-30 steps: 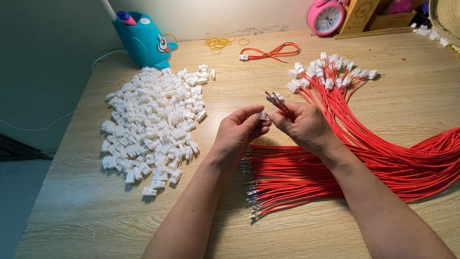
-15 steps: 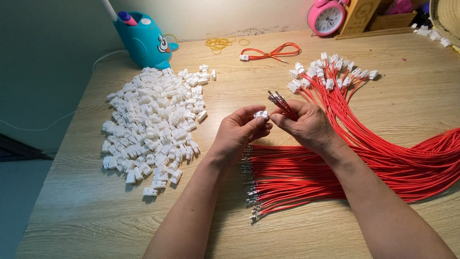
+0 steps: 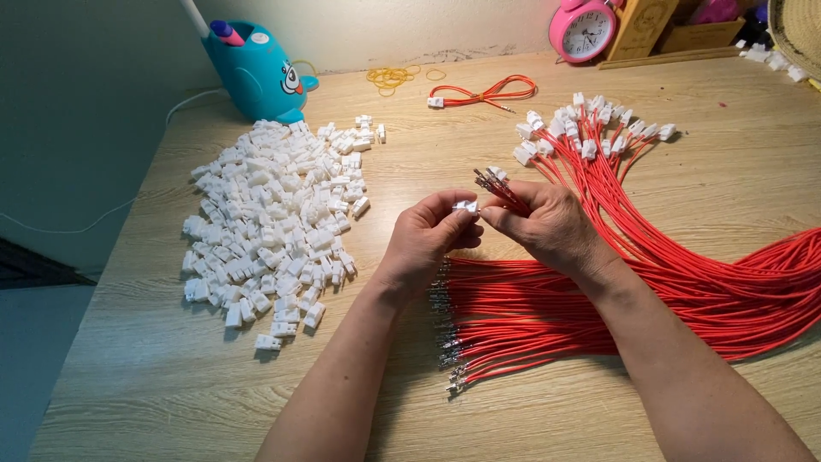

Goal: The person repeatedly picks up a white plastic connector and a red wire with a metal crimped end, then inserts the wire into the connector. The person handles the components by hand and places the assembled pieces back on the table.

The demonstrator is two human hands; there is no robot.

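Connector housing [image 3: 466, 206], small and white, is sitting pinched between the fingers [image 3: 451, 219] of my left hand [image 3: 428, 244], above the middle of the tabletop [image 3: 137, 376]; it is too small for me to tell which way its long axis is running. Far to my left, a blue cartoon-faced holder [image 3: 256, 75] is standing at the back edge. Just in front of it, a broad pile of white housings [image 3: 269, 218] is spreading toward me. Behind my hands, yellow rubber bands [image 3: 389, 78] are lying near the wall, beside a single looped red lead [image 3: 483, 92]. My right hand [image 3: 547, 227] is meeting the left one, its fingers [image 3: 505, 218] closing on a few red wires [image 3: 494, 184] whose bare metal ends are pointing up and away to the left, their long axis slanting back toward my right wrist. Below both hands, a bundle of red wires [image 3: 530, 316] is lying with its length across the tabletop, metal tips pointing left. Farther right, finished wires [image 3: 599, 128] are fanning away from me, white housings on their far ends. A pink alarm clock [image 3: 583, 30] is standing at the back, with a wooden box [image 3: 650, 26] just to its right.
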